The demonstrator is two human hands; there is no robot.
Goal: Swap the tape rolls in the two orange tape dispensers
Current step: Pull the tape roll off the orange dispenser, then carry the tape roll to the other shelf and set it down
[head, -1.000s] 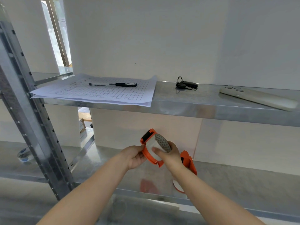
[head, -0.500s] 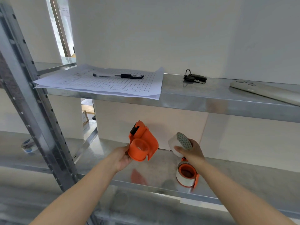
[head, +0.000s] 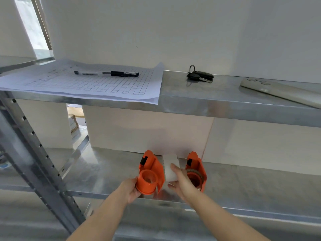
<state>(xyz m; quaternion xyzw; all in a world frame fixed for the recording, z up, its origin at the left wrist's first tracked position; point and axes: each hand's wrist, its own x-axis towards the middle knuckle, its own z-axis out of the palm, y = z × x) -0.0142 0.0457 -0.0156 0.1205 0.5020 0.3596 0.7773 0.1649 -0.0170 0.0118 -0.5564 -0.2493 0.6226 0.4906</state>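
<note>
Shelf [head: 107, 173]: metal, bearing both dispensers.
Left hand [head: 132, 188]: fingers gripping empty dispenser [head: 150, 176].
Right hand [head: 182, 184]: fingers pinching white roll [head: 171, 166].
Handling: probably light, stiff; gripping rim suits.

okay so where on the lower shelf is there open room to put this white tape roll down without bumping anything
Bare metal runs right of the right dispenser along the lower shelf, and left of the empty dispenser toward the upright post. The crowded spot is the middle: the white tape roll, in the right hand, sits squeezed between both dispensers, with the left hand on the empty one.
</note>
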